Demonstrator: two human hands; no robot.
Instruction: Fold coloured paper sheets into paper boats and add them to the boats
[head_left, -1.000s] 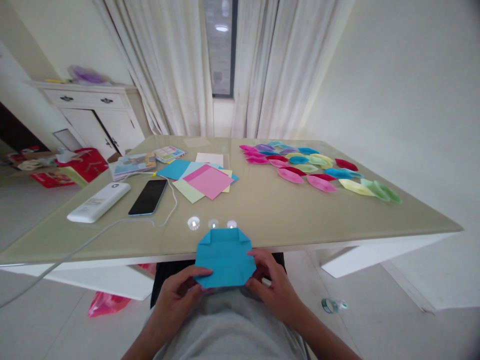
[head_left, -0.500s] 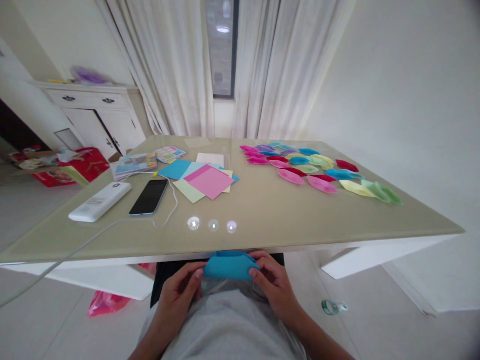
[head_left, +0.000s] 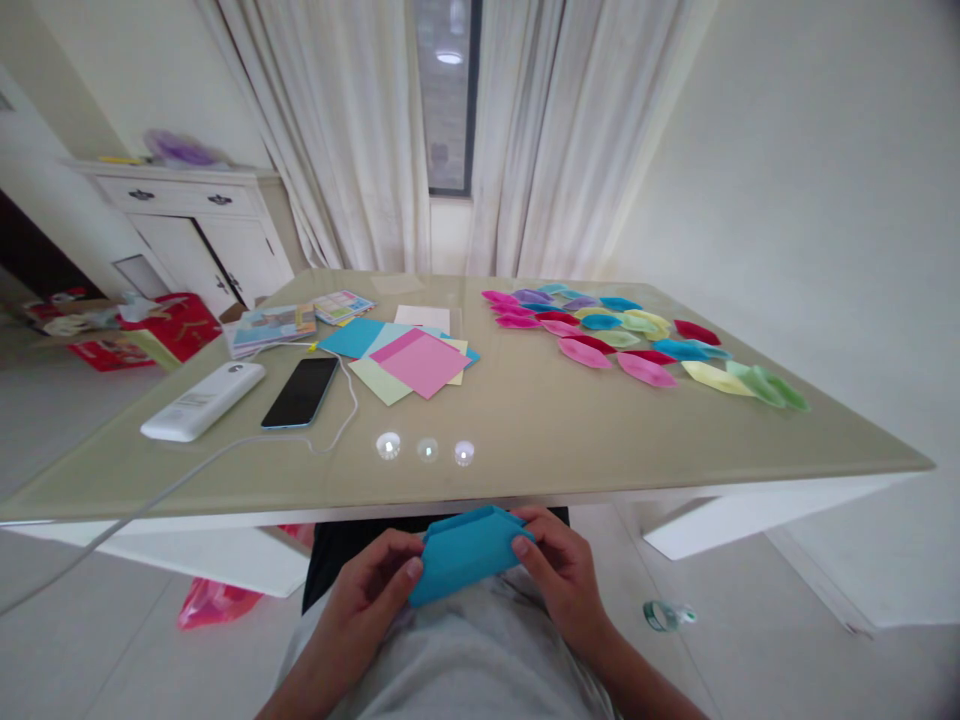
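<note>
A folded piece of blue paper is held over my lap, just in front of the table's near edge. My left hand pinches its left end between thumb and fingers. At the right end, my right hand grips it with the thumb on the face towards me and the fingers behind. The paper tilts, its right end higher, and folded layers show along its upper edge. Several folded paper pieces in pink, red, blue, yellow and green lie in rows on the right of the table.
Flat coloured paper sheets overlap left of the table's middle. Near them lie a phone, a white power bank with a cable, and booklets. A pink bag is on the floor.
The blue paper has turned from level to tilted, its right end raised, and more of its face shows. Both hands have shifted slightly with it, keeping their hold.
</note>
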